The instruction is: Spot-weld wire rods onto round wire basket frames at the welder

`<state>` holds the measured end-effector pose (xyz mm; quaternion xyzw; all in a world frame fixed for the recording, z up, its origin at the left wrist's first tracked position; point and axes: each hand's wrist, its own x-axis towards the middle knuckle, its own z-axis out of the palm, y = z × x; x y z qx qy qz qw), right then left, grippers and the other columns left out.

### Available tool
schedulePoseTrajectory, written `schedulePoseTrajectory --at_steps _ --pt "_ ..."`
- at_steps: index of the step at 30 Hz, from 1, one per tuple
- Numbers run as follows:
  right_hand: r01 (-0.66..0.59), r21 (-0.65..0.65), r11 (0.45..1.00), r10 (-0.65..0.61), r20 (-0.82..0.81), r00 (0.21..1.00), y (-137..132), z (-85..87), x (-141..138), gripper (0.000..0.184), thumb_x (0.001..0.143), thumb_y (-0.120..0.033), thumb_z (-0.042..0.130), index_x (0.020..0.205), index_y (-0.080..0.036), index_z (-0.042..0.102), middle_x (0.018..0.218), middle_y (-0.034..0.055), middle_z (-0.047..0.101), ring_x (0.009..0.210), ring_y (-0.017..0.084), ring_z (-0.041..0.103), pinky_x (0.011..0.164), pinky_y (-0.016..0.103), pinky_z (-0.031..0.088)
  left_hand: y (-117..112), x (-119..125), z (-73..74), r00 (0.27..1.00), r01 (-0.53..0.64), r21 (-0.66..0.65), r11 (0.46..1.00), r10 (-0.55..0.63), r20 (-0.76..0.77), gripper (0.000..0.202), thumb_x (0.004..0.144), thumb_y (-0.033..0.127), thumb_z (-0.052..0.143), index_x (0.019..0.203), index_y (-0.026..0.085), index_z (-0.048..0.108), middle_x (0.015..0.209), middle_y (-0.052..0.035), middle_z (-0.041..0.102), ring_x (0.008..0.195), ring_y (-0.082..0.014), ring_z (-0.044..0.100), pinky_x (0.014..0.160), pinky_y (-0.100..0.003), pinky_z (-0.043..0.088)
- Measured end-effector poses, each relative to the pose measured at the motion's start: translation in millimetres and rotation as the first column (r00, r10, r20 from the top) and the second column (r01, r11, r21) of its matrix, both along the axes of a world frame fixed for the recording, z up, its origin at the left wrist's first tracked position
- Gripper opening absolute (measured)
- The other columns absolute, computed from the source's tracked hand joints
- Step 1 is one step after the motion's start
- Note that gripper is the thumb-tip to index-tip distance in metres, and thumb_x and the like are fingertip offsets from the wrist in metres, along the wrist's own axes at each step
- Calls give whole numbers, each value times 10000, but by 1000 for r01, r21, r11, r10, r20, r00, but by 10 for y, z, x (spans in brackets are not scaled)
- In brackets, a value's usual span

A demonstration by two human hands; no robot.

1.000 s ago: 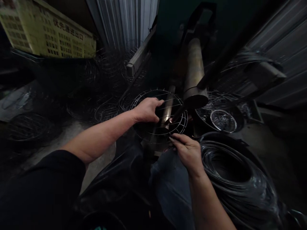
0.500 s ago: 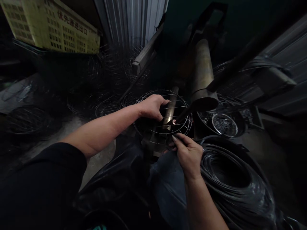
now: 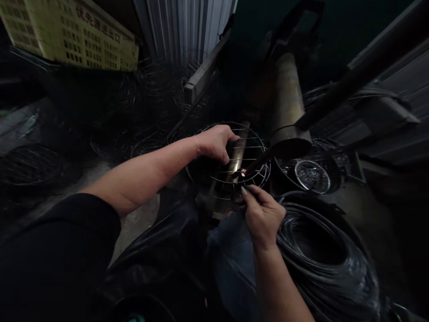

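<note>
A round wire rack [image 3: 236,159], made of a ring crossed by thin straight wires, sits in the middle of the view around a brass-coloured bar [image 3: 239,154]. My left hand [image 3: 216,142] is closed on the rack's left part, thumb and fingers over the wires. At the near rim, my right hand [image 3: 264,214] has its thumb and forefinger pressed together; what they pinch is too dark to make out. Just inside that rim, a dark rod [image 3: 259,162] ends in a bright copper-coloured tip [image 3: 242,172] close to the bar's end.
A thick metal cylinder [image 3: 290,103] and a dark slanting bar [image 3: 355,71] overhang the right side. Below them lies a big coil of wire [image 3: 301,264] beside a metal bowl [image 3: 311,176]. Wire racks [image 3: 31,165] lie left, under a yellow crate [image 3: 90,40].
The rack and my left hand have shifted slightly away from me, bringing the near rim closer to the copper-coloured tip. My right hand keeps its pinch. The camera view has moved a little.
</note>
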<state>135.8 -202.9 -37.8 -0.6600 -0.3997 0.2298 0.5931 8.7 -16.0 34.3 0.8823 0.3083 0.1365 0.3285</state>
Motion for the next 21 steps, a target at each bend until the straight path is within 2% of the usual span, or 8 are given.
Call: schedulePoseTrajectory --at_steps 3,10,21 --pt "-4 2 1000 4 -49 999 53 23 6 228 724 -345 722 824 -141 719 597 19 662 470 149 590 442 243 474 36 17 -15 1000 -6 -17 1000 6 10 590 432 165 720 1020 127 685 835 0 665 845 -210 617 725 -269 448" --pt "-29 4 1000 30 -52 998 82 68 16 196 731 -322 717 811 -143 717 576 15 656 470 145 594 443 229 471 92 40 2 999 -26 -69 997 25 -20 599 424 163 742 1019 133 686 791 21 664 804 -192 618 719 -258 469" --pt "-41 -22 999 38 -118 992 103 86 12 182 725 -300 719 816 -143 715 553 11 651 466 146 592 439 227 460 88 65 71 999 18 -118 993 -21 -29 531 443 123 714 974 155 714 688 45 652 664 -145 582 635 -238 456"
